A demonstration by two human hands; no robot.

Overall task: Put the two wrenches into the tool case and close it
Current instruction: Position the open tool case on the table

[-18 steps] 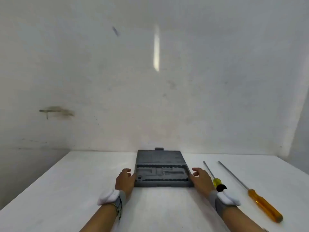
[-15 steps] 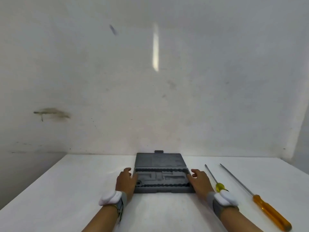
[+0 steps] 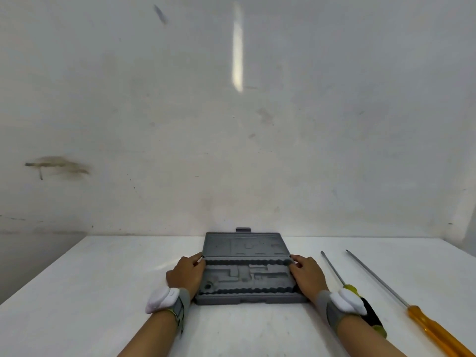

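A grey plastic tool case point(image 3: 247, 300) lies open on the white table point(image 3: 98, 292). Its lid point(image 3: 244, 244) is folded back flat toward the wall, latch tab at the far edge. The near half shows moulded recesses, and I cannot tell whether the wrenches lie in them. No loose wrench is in view on the table. My left hand point(image 3: 186, 274) presses the case's left side, fingertips at the hinge corner. My right hand point(image 3: 306, 275) mirrors it on the right side.
Two long screwdrivers lie to the right of the case, pointing at the wall: one with a yellow-black handle point(image 3: 332, 269) partly under my right wrist, one with an orange handle point(image 3: 432, 328). A bare wall stands just behind the case. The table's left edge drops off.
Both hands have slid a little forward along the case's sides, so the fingertips now reach the hinge line. The view has shifted, with the case larger and lower. The lid still lies flat.
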